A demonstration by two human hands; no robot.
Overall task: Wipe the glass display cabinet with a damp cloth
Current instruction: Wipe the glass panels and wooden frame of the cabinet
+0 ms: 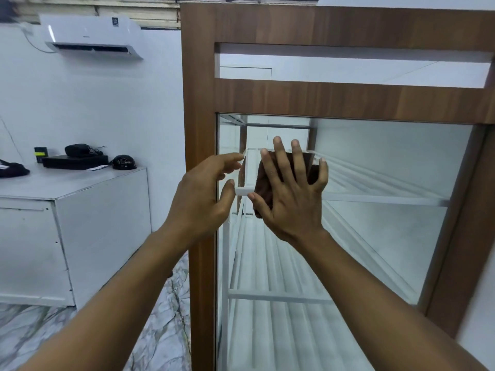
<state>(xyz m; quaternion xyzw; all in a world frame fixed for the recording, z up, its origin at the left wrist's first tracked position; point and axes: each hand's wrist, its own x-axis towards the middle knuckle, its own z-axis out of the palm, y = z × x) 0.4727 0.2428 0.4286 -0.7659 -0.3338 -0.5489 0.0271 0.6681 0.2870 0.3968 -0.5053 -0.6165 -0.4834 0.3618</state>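
Right hand [292, 194] flat, fingers spread, pressing the brown cloth [263, 183] onto the cabinet's upper glass [388, 162]; left hand [203, 191] loose and empty beside the wooden frame [198, 103]. I'd hold even pressure and overlap my strokes

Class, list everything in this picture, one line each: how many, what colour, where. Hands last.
display cabinet: one, brown wood frame around a glass panel, filling the right half.
shelves: several, white, inside the cabinet behind the glass.
cloth: one, dark brown, flat against the glass panel under the right hand.
air conditioner: one, white, high on the left wall.
counter: one, white, at the left below the air conditioner.
black items: several, on the countertop; too small to name.
floor: marbled white and grey, lower left.
left hand: one, fingers relaxed, in front of the frame's inner edge, holding nothing.
right hand: one, fingers spread straight, pressing the cloth.
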